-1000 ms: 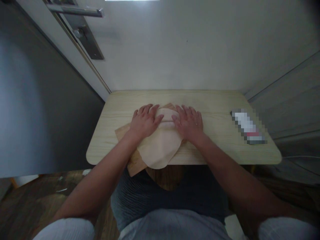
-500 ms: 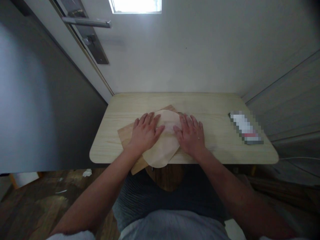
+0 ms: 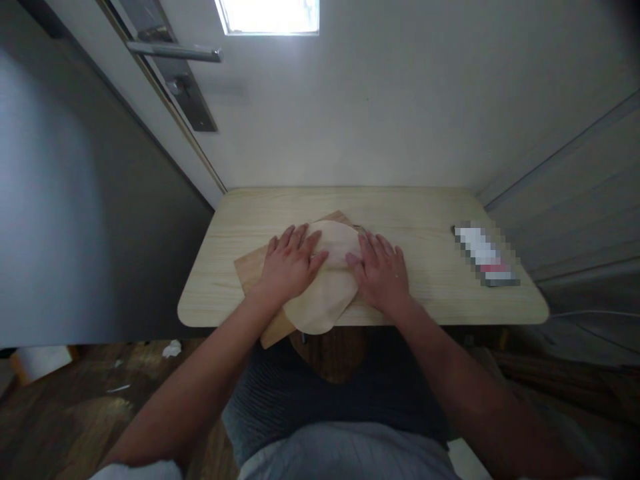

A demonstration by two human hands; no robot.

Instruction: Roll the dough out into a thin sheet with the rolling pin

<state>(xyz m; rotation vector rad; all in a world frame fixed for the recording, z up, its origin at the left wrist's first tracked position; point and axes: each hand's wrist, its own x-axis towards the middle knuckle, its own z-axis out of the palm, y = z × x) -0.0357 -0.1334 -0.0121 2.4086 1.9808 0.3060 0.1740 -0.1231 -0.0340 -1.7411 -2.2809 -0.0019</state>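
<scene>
A thin, pale, rounded sheet, perhaps paper or rolled dough, lies over a brown wooden board set askew on the table, one corner past the front edge. My left hand rests flat on the sheet's left side and the board, fingers spread. Across from it, my right hand lies on the sheet's right edge with its fingers stretched out and thumb pointing inward. A small dark item peeks out beyond the right fingertips, too little of it showing to name.
The light wooden table stands against a white door with a metal handle. A pixelated flat object lies at the table's right end. Crumpled white paper is on the floor at left.
The view has shifted slightly. Both hands stay flat in almost the same place, and the sheet and board look unmoved.
</scene>
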